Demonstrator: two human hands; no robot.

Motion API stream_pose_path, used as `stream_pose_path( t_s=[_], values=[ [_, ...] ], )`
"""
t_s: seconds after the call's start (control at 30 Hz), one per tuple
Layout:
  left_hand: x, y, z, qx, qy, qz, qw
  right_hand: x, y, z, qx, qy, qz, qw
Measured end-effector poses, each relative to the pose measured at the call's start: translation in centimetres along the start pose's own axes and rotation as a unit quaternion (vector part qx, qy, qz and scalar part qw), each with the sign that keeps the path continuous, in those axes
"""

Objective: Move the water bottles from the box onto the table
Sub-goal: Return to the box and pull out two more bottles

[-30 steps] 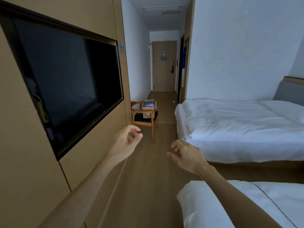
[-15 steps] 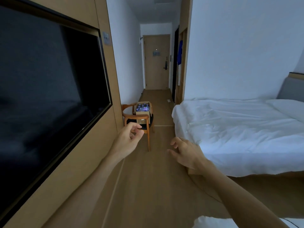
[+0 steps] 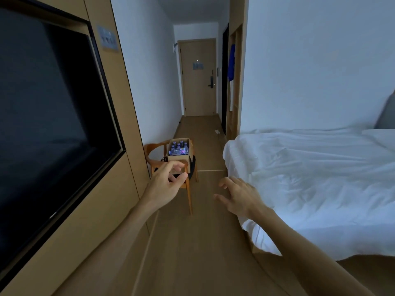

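Water bottles are sitting in an open cardboard box that is resting on the seat of a wooden armchair by the left wall. Both hands are reaching out empty: the left hand is hanging with loosely curled fingers, the right hand is spreading its fingers beside the white bed.

Wall TV left, white bed right, wood chair, door far end.
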State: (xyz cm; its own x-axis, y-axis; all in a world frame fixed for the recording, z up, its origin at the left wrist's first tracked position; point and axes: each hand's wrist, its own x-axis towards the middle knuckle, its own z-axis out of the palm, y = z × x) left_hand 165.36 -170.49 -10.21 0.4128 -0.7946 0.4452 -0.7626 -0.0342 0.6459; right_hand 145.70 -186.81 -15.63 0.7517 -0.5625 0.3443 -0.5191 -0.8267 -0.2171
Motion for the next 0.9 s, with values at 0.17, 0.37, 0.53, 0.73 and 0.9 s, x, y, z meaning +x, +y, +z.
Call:
stream_pose_path(
  t_s=[0.17, 0.37, 0.53, 0.73, 0.9],
  values=[
    [9.4, -4.2, 3.2, 0.000, -0.001, -0.036, 0.999, 9.7, 5.4, 2.9, 0.018, -0.039, -0.003, 0.999],
    [18.7, -9.6, 6.6, 0.001, -0.010, -0.064, 0.998, 19.7, 10.5, 6.2, 0.021, -0.065, -0.014, 0.998],
    [26.3, -15.0, 9.7, 0.003, -0.007, -0.067, 0.998, 27.7, 14.4, 10.0, 0.019, -0.075, -0.023, 0.997],
    [37.3, -22.2, 13.2, -0.020, -0.004, -0.081, 0.997, 39.1, 18.9, 15.0, 0.045, -0.080, -0.028, 0.995],
    [47.7, -27.5, 15.2, -0.033, -0.004, -0.097, 0.995, 48.4, 22.2, 18.4, 0.048, -0.097, -0.006, 0.994]
  ],
)
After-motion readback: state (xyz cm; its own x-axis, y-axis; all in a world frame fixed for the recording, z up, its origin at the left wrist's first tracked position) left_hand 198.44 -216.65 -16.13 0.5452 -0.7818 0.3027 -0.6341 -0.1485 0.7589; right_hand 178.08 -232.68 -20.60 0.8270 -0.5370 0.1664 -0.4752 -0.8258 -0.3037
